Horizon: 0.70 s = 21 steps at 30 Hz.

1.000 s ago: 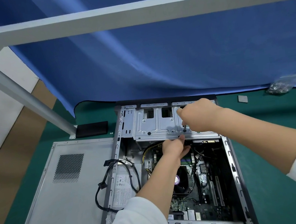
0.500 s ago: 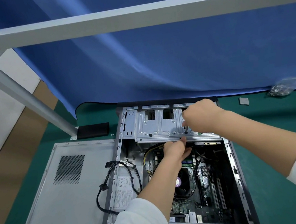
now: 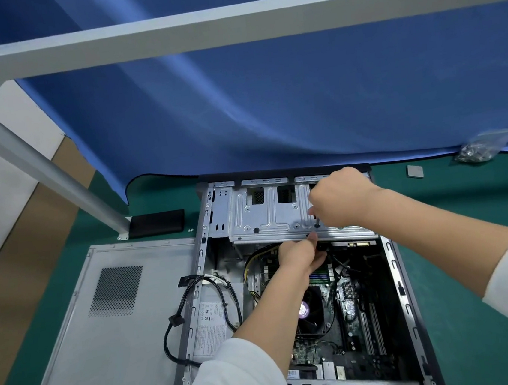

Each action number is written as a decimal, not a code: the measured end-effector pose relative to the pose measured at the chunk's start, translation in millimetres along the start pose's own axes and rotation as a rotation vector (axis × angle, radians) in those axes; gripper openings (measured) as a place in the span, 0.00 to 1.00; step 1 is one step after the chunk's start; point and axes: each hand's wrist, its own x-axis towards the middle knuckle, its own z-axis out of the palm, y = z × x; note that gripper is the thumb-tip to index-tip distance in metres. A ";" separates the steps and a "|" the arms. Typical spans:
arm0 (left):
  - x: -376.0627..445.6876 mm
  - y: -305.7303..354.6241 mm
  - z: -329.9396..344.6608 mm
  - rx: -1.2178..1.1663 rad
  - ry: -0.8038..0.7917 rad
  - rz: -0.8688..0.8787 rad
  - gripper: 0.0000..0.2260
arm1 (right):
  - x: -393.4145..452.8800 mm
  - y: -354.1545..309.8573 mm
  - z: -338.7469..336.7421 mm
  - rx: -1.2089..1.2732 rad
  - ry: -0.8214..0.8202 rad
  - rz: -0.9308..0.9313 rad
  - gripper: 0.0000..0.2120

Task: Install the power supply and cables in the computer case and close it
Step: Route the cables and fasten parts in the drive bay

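Note:
The open computer case (image 3: 402, 286) lies flat on a green mat, motherboard up. The silver power supply (image 3: 211, 322) sits at the case's left side. Its black cable loop (image 3: 178, 319) hangs over the left wall onto the detached side panel (image 3: 104, 333). Yellow and black wires (image 3: 253, 258) run under the metal drive cage (image 3: 267, 216) at the far end. My right hand (image 3: 338, 197) is a fist above the cage and grips a small screwdriver (image 3: 316, 222), tip on the cage. My left hand (image 3: 300, 255) reaches under the cage's near edge and pinches a black connector (image 3: 322, 248).
A black block (image 3: 157, 223) lies by the foot of a slanted metal post (image 3: 40, 171). A bag of screws (image 3: 477, 150) and a small grey square (image 3: 415, 171) sit at the far right. A blue cloth (image 3: 269, 112) hangs behind the case.
Both hands stay at the drive cage's near edge with hardly any movement. Only the view has shifted slightly.

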 end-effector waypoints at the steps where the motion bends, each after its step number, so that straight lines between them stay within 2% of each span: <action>1: 0.6 0.0 -0.3 0.006 0.000 -0.003 0.05 | 2.0 0.2 0.7 0.048 -0.015 0.045 0.16; 3: 0.9 -0.1 -0.7 0.009 -0.004 -0.008 0.04 | 4.8 3.9 0.6 0.119 -0.083 0.112 0.14; 6: 0.8 0.6 -1.1 0.001 -0.012 -0.012 0.06 | 4.4 10.5 0.1 0.134 -0.171 0.064 0.14; 9: 0.7 0.9 -1.9 0.002 -0.014 -0.016 0.05 | -1.9 11.1 2.3 0.096 -0.135 0.011 0.09; 12: 0.5 0.2 -2.1 0.015 -0.014 -0.011 0.05 | -7.7 8.5 1.8 0.035 -0.033 -0.020 0.06; 16: -0.7 0.1 -1.9 0.008 -0.009 -0.002 0.05 | -5.2 4.0 1.2 0.032 0.027 -0.016 0.09; 19: -2.4 -0.4 -1.2 0.008 0.000 0.016 0.05 | 1.6 4.0 -0.2 0.087 -0.024 0.049 0.16; 21: -4.2 -0.7 -0.9 0.018 0.007 0.024 0.06 | 4.0 4.2 -0.8 0.167 -0.078 0.088 0.16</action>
